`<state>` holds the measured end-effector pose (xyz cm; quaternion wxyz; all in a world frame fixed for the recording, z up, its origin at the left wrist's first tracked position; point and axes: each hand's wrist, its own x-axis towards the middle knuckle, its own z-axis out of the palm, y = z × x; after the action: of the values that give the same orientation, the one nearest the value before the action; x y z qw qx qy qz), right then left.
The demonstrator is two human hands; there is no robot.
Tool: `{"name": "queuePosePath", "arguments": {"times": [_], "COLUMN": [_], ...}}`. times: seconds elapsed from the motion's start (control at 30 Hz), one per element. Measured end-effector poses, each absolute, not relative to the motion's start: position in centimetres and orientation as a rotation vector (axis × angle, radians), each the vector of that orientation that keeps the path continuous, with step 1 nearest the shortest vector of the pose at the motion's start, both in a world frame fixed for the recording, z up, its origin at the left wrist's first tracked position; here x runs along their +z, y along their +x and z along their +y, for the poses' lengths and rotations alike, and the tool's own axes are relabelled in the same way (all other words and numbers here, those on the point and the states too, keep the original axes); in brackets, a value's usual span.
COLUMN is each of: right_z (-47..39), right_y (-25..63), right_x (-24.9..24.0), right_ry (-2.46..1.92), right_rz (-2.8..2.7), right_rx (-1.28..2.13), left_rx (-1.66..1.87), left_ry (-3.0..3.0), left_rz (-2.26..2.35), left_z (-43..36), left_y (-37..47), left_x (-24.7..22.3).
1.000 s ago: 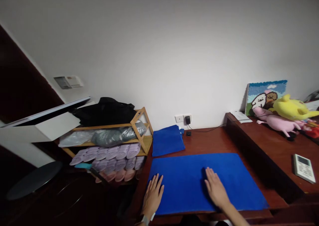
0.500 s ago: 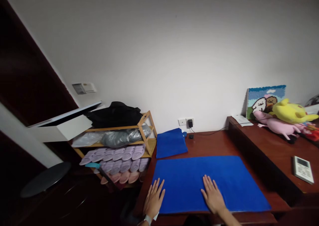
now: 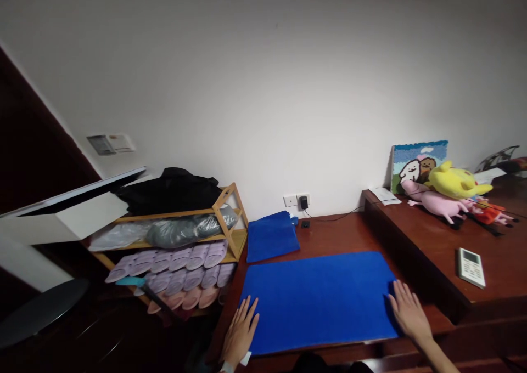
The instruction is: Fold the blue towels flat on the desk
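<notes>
A blue cloth (image 3: 317, 301) lies spread flat on the reddish-brown table (image 3: 341, 230). At its left edge rests my left hand (image 3: 241, 329), palm down with the fingers stretched out. My right hand (image 3: 411, 315) is at the cloth's right edge, fingers out and thumb apart, covering part of that side. Neither hand grips anything. Behind the spread cloth, a folded blue cloth (image 3: 272, 236) lies at the table's back left corner, close to the wall.
A wooden shoe rack (image 3: 233, 219) with slippers (image 3: 179, 259) and a black bag (image 3: 173, 192) stands left. On the raised surface at right are plush toys (image 3: 450, 181), a picture (image 3: 418, 164) and a white remote-like device (image 3: 471, 267). A plug (image 3: 303, 203) trails a cable.
My right hand has moved from the middle of the cloth to its right edge. The left hand stays at the left edge. The view has turned a little to the right.
</notes>
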<state>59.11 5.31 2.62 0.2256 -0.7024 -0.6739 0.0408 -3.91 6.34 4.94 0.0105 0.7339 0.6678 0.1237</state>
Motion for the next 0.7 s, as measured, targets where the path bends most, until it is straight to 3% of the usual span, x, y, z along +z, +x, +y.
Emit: {"name": "queuePosePath", "arguments": {"times": [0.07, 0.23, 0.37, 0.5, 0.7], "right_z": [6.5, 8.7, 9.5, 9.8, 8.5], "right_y": [53.7, 38.7, 34.0, 38.6, 55.9], "right_x": [4.5, 7.5, 7.3, 6.2, 2.8], "right_ry": [-2.018, -1.712, -1.711, -1.850, -2.125], "right_rz": [-1.842, -2.169, -2.255, -2.160, -1.916], "right_rx": [0.103, 0.300, 0.443, 0.401, 0.207], "left_rx": [0.391, 0.365, 0.376, 0.377, 0.369], "left_ry": [2.299, 2.309, 2.305, 2.319, 2.291], "left_rz": [2.111, 2.119, 2.113, 2.106, 2.119], "left_z": [6.4, 6.2, 6.0, 5.8, 5.8], "left_y": [-3.9, -3.8, -3.8, -3.7, -3.5], "left_x": [4.7, 4.5, 4.7, 4.9, 4.8]}}
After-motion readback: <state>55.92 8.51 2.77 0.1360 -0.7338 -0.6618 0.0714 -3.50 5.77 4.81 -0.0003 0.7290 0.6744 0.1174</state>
